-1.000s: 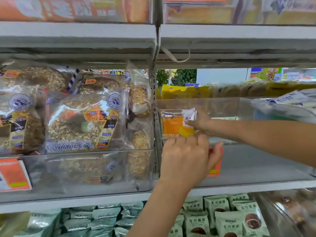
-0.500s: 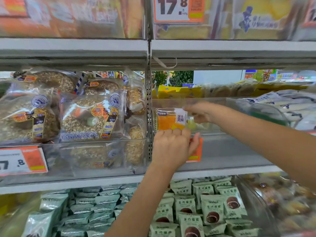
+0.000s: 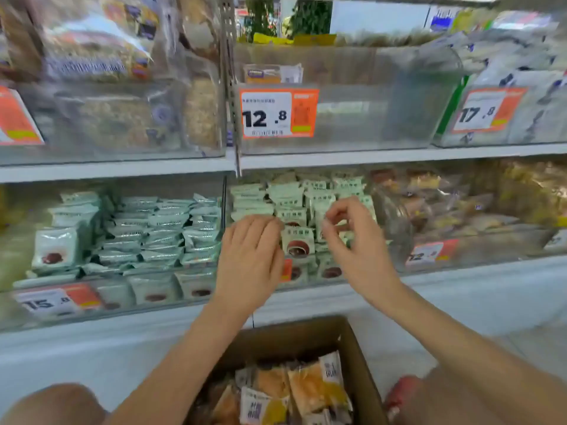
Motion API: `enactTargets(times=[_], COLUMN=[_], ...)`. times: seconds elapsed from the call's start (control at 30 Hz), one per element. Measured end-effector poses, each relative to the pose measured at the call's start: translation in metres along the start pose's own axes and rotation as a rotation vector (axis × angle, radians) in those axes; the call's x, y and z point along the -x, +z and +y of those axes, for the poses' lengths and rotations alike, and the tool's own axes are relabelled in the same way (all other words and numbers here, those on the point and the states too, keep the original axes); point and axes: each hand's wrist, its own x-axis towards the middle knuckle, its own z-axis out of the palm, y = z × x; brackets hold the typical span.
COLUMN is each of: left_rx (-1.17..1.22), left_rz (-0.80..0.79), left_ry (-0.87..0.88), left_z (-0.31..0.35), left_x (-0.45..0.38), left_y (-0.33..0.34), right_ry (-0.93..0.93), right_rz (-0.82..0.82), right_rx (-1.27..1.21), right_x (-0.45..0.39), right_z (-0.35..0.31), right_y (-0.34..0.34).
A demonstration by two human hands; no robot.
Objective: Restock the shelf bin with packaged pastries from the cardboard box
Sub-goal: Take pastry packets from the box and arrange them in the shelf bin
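We are holding our left hand (image 3: 250,259) in the air with its fingers relaxed and empty. Our right hand (image 3: 356,240) is hanging beside it, loosely curled around nothing. One pastry (image 3: 271,73) is sitting at the bin's (image 3: 383,118) back left corner; more pastries are filling the box (image 3: 362,375) below.

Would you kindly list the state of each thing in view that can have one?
Cardboard box: open, holding packaged pastries.
Shelf bin: nearly empty, one pastry pack at its back left.
Left hand: open, holding nothing.
Right hand: fingers loosely curled, holding nothing.
Price tag: on the bin front, reads 12.8.
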Motion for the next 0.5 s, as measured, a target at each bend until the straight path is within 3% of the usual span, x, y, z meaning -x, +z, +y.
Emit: enactTargets(times=[0.13,0.23,0.3,0.37,0.5], left_rx=[0.095,0.118,0.135,0.203,0.24], left_rz=[-0.414,-0.762,-0.943,-1.022,-1.209], left_ry=[-0.202,-0.473,-0.659,-0.803,-0.97], left_z=[0.017,0.029,0.04,0.05,0.057], left_x=[0.123,0.196,0.226,0.241,0.268], left_y=[0.014,0.011,0.014,0.022,0.028], right_ry=[0.353,0.532,0.526,0.443,0.155], right_rz=[-0.369,-0.69,-1.018,-1.263,-1.496], right_rx=[0.01,0.123,0.213,0.328,0.522], right_x=[0.113,0.171,0.195,0.22,0.263], right_z=[0.051,0.076,0.084,0.09,0.099], right_y=[0.048,0.074,0.091,0.107,0.115])
